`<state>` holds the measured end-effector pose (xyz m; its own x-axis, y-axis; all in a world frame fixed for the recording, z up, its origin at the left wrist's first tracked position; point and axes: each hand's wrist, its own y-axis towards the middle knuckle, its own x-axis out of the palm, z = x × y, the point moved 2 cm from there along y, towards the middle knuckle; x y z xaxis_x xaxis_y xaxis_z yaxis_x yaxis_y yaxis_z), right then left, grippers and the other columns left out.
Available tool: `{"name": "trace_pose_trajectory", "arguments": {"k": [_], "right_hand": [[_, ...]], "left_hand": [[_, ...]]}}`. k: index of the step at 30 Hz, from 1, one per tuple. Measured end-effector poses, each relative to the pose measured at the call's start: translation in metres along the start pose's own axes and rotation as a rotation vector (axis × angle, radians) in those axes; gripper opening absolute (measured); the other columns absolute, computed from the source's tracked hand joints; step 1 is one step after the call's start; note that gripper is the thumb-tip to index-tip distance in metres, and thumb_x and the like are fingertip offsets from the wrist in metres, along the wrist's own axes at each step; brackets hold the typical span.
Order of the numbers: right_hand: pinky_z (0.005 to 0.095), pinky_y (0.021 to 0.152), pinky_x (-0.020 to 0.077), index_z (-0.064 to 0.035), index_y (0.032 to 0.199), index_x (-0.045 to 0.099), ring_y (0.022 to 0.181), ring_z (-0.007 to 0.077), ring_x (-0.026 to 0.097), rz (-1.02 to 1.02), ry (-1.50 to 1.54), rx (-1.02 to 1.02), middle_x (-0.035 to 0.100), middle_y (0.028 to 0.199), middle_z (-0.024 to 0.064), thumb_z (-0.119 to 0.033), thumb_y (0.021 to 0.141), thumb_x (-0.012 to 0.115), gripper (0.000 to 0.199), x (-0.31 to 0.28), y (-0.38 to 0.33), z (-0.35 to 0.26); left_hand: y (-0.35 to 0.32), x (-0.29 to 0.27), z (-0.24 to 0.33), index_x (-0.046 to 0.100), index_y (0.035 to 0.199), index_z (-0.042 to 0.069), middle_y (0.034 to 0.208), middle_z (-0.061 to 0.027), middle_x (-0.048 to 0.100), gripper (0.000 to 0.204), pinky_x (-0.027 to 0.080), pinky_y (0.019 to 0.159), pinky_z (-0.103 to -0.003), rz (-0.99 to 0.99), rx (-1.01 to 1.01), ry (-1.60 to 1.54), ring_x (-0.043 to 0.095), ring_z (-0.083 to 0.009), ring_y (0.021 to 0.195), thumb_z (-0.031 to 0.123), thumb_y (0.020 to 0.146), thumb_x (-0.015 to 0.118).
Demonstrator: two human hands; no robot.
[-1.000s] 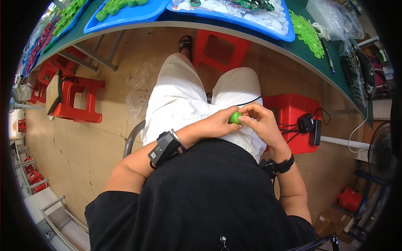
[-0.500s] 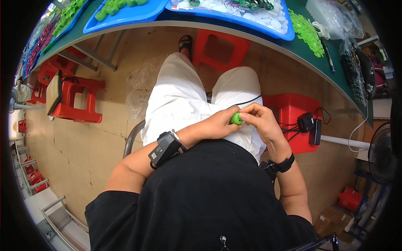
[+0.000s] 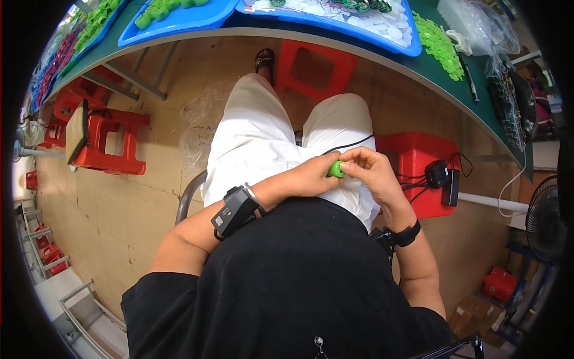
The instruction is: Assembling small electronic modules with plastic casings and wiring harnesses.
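Above my lap, a small rounded green plastic piece [image 3: 335, 170] is held between both hands. My left hand [image 3: 312, 176] wraps round it from the left, with much of the piece hidden in the fingers. From the right, the thumb and forefinger of my right hand [image 3: 369, 171] pinch together against the piece's right side. Whether those fingertips also hold some smaller part is too hidden to tell. Similar green pieces [image 3: 160, 12] lie in a blue tray [image 3: 179, 37] on the table at the far left.
The green table [image 3: 472, 90] curves across the far side. On it stand a blue tray [image 3: 412, 46] of white pieces and circuit boards, a pile of flat green parts [image 3: 437, 48], and a pen [image 3: 470, 81]. Red stools [image 3: 113, 143] stand left; another [image 3: 418, 197] at right bears black devices.
The green piece has turned slightly between my fingers, and my right fingertips have shifted a little over it. Both arms stay nearly where they were.
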<state>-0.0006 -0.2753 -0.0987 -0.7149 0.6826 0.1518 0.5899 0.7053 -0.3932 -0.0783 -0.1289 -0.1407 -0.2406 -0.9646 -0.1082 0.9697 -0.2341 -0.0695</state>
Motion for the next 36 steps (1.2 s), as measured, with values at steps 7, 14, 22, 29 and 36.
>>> {"name": "trace_pose_trajectory", "arguments": {"k": [7, 14, 22, 29, 36], "right_hand": [[0.0278, 0.068, 0.0494, 0.0035, 0.091, 0.064, 0.075, 0.0161, 0.062, 0.156, -0.709, -0.604, 0.063, 0.088, 0.0095, 0.001, 0.083, 0.066, 0.009, 0.016, -0.009, -0.017], [0.0293, 0.069, 0.0492, 0.0021, 0.096, 0.061, 0.073, 0.0164, 0.061, 0.109, -0.543, -0.506, 0.063, 0.088, 0.0089, -0.001, 0.087, 0.063, 0.010, 0.006, -0.007, -0.012], [0.0270, 0.076, 0.0468, 0.0018, 0.095, 0.063, 0.082, 0.0130, 0.058, 0.033, -0.468, -0.350, 0.061, 0.089, 0.0058, -0.004, 0.090, 0.061, 0.008, 0.003, -0.006, -0.012], [0.0251, 0.080, 0.0463, 0.0009, 0.100, 0.062, 0.087, 0.0113, 0.057, 0.008, -0.222, -0.307, 0.059, 0.096, 0.0038, -0.004, 0.091, 0.060, 0.010, 0.004, -0.001, 0.001], [0.0241, 0.082, 0.0452, -0.0053, 0.106, 0.057, 0.091, 0.0103, 0.055, -0.041, 0.209, -0.054, 0.057, 0.098, 0.0020, -0.010, 0.090, 0.065, 0.019, -0.004, 0.008, 0.023]], "left_hand": [[0.001, -0.003, 0.004, 0.052, 0.110, 0.001, 0.090, -0.0059, 0.056, 0.028, 0.044, 0.077, -0.028, 0.043, -0.068, -0.174, 0.052, -0.0131, 0.085, 0.013, 0.087, 0.064], [0.001, -0.005, 0.008, 0.052, 0.107, 0.002, 0.088, -0.0044, 0.054, 0.025, 0.043, 0.074, -0.028, -0.007, -0.108, -0.120, 0.050, -0.0120, 0.083, 0.014, 0.089, 0.064], [0.002, -0.002, 0.002, 0.051, 0.120, 0.001, 0.093, -0.0040, 0.055, 0.036, 0.043, 0.076, -0.027, -0.022, -0.075, -0.140, 0.050, -0.0114, 0.085, 0.012, 0.088, 0.063], [0.000, -0.001, 0.006, 0.049, 0.124, 0.000, 0.096, -0.0050, 0.057, 0.040, 0.044, 0.077, -0.027, 0.006, -0.052, -0.195, 0.051, -0.0110, 0.087, 0.010, 0.087, 0.062], [-0.001, -0.002, 0.007, 0.051, 0.115, 0.000, 0.093, -0.0047, 0.056, 0.031, 0.045, 0.075, -0.027, -0.018, -0.059, -0.181, 0.052, -0.0119, 0.083, 0.009, 0.087, 0.062]]}}
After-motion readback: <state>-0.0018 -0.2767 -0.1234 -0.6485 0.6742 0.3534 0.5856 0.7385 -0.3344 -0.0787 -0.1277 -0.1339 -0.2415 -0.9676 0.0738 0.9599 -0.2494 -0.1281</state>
